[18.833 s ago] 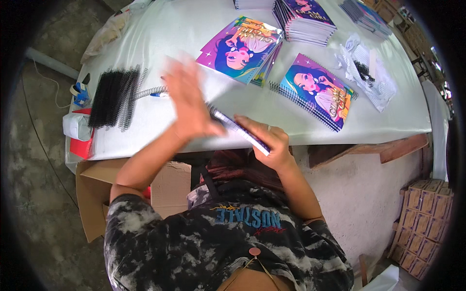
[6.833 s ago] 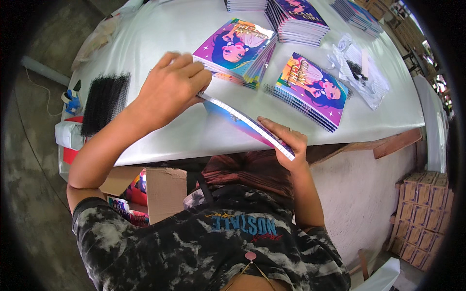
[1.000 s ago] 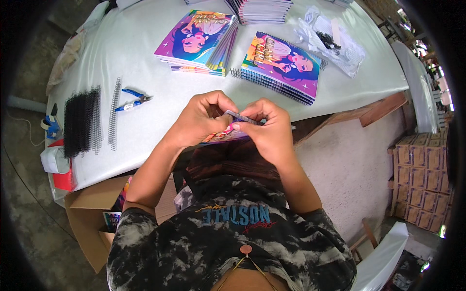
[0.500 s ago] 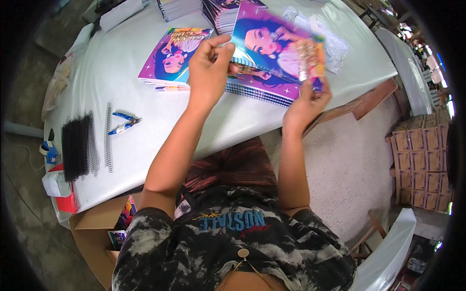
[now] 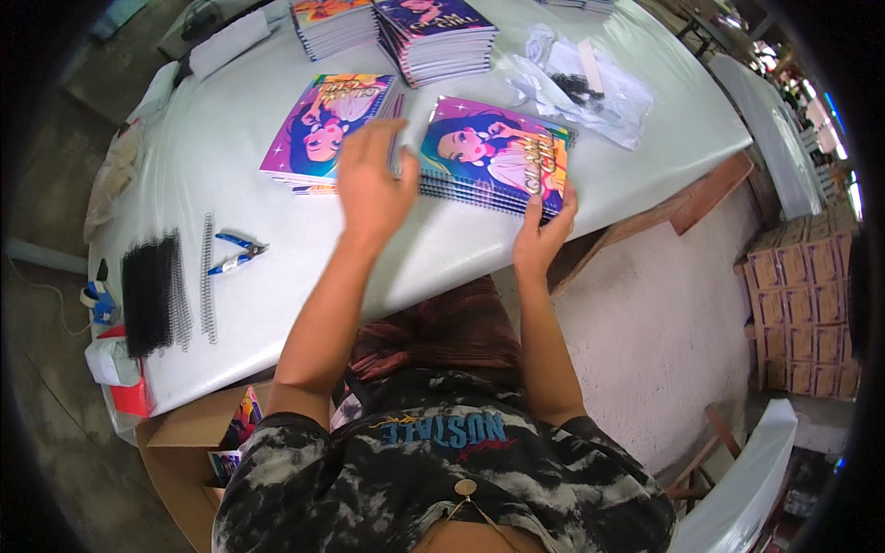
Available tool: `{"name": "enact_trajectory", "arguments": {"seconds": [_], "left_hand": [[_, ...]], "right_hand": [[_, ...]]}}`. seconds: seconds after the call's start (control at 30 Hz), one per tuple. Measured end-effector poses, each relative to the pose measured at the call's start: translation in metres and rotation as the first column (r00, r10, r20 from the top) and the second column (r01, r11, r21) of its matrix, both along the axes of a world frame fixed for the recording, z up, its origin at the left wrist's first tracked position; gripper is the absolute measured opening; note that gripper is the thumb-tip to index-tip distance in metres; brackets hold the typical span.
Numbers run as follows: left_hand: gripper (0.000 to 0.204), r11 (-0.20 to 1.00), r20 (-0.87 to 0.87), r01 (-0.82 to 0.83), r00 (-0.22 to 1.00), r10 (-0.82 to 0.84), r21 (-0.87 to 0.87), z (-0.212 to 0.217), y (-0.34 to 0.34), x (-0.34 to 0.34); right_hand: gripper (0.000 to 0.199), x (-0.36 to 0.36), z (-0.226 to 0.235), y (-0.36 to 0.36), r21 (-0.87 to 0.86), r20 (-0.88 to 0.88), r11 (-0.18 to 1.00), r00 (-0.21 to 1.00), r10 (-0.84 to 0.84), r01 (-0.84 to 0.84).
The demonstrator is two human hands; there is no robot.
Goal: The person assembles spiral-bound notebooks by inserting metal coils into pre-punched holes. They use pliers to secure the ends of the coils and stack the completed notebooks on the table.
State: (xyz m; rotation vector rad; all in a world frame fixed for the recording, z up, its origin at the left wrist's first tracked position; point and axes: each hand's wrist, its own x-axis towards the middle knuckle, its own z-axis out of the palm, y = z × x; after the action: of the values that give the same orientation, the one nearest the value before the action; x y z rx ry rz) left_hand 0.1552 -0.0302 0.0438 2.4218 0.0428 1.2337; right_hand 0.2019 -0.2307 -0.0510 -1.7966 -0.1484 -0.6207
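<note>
A stack of purple spiral notebooks point(image 5: 493, 152) with an illustrated cover lies in front of me, black coil edge towards me. Its near right corner is held by my right hand point(image 5: 546, 230), thumb on the top cover and fingers along the side. My left hand point(image 5: 373, 184) is open and slightly blurred, holding nothing. It hovers at the right edge of another pile of matching covers point(image 5: 318, 129), which it partly hides; I cannot tell whether it touches that pile.
Blue-handled cutters point(image 5: 238, 253), a single coil point(image 5: 208, 276) and a bundle of black coils point(image 5: 152, 295) lie at the left. More notebook stacks point(image 5: 438, 46) and crumpled plastic point(image 5: 590, 92) are at the back. An open carton point(image 5: 175, 433) stands below the table point(image 5: 267, 313).
The notebook I held up in both hands now lies on the right stack. My left hand has let go and moved left; my right hand has come down to the stack's corner.
</note>
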Motion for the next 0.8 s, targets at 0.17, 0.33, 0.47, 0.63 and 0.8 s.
{"name": "enact_trajectory", "arguments": {"seconds": [0.17,0.33,0.47,0.63,0.8], "left_hand": [[0.047,0.919,-0.29,-0.12,0.926,0.24,0.377,-0.01,0.08,-0.057],[0.025,0.971,-0.451,-0.011,0.887,-0.1,-0.238,0.036,0.074,-0.137],[0.02,0.759,-0.15,0.173,0.93,-0.336,-0.628,0.05,0.065,-0.193],[0.021,0.46,0.08,0.229,0.944,-0.321,-0.858,0.013,0.074,-0.186],[0.025,0.4,-0.05,0.092,0.943,-0.329,-0.912,-0.054,0.081,-0.155]], "right_hand": [[0.072,-0.026,0.028,0.01,-0.032,0.287,0.999,0.957,-0.033,0.044],[0.08,-0.053,0.06,0.054,0.109,0.323,0.861,0.836,0.443,-0.497],[0.061,-0.063,0.1,0.073,0.558,0.215,0.277,0.459,0.862,-0.782],[0.017,-0.067,0.08,0.075,0.422,0.057,0.351,0.411,0.91,-0.836],[0.011,-0.054,0.062,0.083,0.367,-0.063,0.349,0.352,0.934,-0.862]]}}
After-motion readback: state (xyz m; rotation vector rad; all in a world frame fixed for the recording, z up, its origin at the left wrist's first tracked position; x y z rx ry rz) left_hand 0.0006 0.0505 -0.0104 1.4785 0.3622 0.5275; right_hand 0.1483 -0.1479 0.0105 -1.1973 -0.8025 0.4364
